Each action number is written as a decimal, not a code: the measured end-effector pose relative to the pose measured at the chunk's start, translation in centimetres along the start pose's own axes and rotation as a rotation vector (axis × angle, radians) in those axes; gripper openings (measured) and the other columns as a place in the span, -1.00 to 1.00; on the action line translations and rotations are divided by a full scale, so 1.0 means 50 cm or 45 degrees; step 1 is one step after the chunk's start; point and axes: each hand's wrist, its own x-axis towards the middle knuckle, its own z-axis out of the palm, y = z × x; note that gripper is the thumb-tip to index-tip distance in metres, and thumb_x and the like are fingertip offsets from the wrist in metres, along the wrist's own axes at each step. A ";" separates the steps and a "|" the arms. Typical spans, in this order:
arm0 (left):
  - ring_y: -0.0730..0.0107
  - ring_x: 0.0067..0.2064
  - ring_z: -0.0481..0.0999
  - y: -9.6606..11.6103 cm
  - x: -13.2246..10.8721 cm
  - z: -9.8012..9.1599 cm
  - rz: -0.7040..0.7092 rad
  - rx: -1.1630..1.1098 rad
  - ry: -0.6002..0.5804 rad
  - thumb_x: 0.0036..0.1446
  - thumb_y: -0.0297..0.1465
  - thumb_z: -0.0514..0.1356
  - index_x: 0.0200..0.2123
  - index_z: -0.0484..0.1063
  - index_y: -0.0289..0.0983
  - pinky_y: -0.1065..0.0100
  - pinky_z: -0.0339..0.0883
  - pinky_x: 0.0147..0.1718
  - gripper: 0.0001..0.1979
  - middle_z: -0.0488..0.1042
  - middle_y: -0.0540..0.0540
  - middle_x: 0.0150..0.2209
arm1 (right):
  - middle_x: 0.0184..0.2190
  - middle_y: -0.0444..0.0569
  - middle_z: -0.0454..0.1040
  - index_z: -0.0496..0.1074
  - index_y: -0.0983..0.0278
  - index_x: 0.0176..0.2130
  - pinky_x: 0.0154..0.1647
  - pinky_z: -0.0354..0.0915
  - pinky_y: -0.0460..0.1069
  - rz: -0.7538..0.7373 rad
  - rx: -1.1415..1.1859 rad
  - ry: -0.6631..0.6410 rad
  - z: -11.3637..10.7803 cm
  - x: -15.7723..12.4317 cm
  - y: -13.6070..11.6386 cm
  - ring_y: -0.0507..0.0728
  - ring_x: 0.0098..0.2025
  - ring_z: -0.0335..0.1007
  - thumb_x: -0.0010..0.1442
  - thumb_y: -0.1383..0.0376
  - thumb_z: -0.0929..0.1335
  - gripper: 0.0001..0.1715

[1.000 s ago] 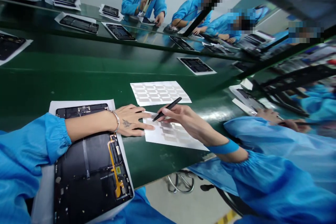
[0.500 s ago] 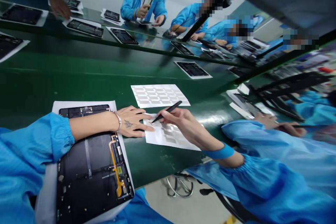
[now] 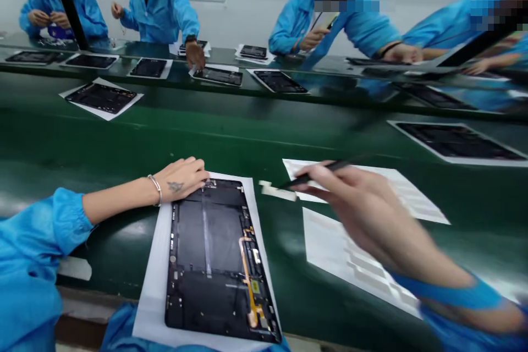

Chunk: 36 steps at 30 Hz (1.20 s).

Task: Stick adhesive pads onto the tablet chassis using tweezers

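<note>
An opened tablet (image 3: pixel 214 264) with a black interior and an orange flex cable lies on a white sheet in front of me. My left hand (image 3: pixel 181 179) rests on its top left corner, fingers curled loosely over the edge. My right hand (image 3: pixel 358 203), blurred by motion, pinches black tweezers (image 3: pixel 313 174). A small pale sticker (image 3: pixel 276 191) hangs at the tweezers' tip, just right of the tablet's top edge. Two white sticker sheets (image 3: pixel 342 253) lie under and beyond my right hand.
The green conveyor belt (image 3: pixel 247 132) carries more opened tablets on white sheets, one at the far left (image 3: pixel 101 98) and one at the right (image 3: pixel 457 142). Several people in blue coats work along the far side (image 3: pixel 160 5).
My view has swung left. My left hand left the sticker sheet and now sits on the tablet's top corner. My right hand lifted a sticker off the sheet with the tweezers and moved left.
</note>
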 end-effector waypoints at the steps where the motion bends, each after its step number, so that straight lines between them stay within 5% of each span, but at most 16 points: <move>1: 0.28 -0.16 0.35 -0.001 -0.013 0.009 -0.005 -0.014 0.009 0.39 -0.37 -0.01 -0.02 0.41 -0.28 0.32 0.20 -0.26 -0.75 0.40 -0.17 -0.07 | -0.41 -0.01 0.51 0.54 0.23 -0.48 0.00 0.35 0.20 -0.009 -0.003 -0.084 0.030 0.019 0.006 0.18 -0.31 0.42 -0.26 -0.17 0.53 -0.44; 7: 0.29 -0.14 0.33 0.009 -0.023 0.038 0.069 -0.104 0.101 0.37 -0.44 0.00 0.05 0.37 -0.24 0.31 0.18 -0.27 -0.74 0.40 -0.13 -0.05 | -0.56 -0.07 0.41 0.47 0.28 -0.54 -0.26 0.37 0.02 0.013 -0.006 -0.294 0.131 0.099 0.071 0.07 -0.42 0.36 -0.18 -0.18 0.50 -0.42; 18: 0.28 -0.13 0.33 0.006 -0.012 0.049 0.084 -0.193 0.126 0.33 -0.48 0.05 0.02 0.42 -0.17 0.32 0.15 -0.31 -0.73 0.43 -0.09 -0.08 | -0.51 -0.06 0.41 0.33 0.28 -0.63 -0.30 0.35 -0.03 0.096 -0.012 -0.315 0.122 0.111 0.093 0.06 -0.39 0.36 -0.11 -0.12 0.50 -0.42; 36: 0.31 -0.16 0.32 0.006 -0.013 0.042 0.100 -0.186 0.143 0.36 -0.46 0.01 0.01 0.43 -0.18 0.34 0.14 -0.36 -0.73 0.43 -0.10 -0.08 | -0.59 -0.10 0.38 0.42 0.29 -0.55 -0.32 0.33 -0.04 0.105 -0.067 -0.372 0.118 0.114 0.088 0.04 -0.44 0.34 -0.15 -0.15 0.51 -0.43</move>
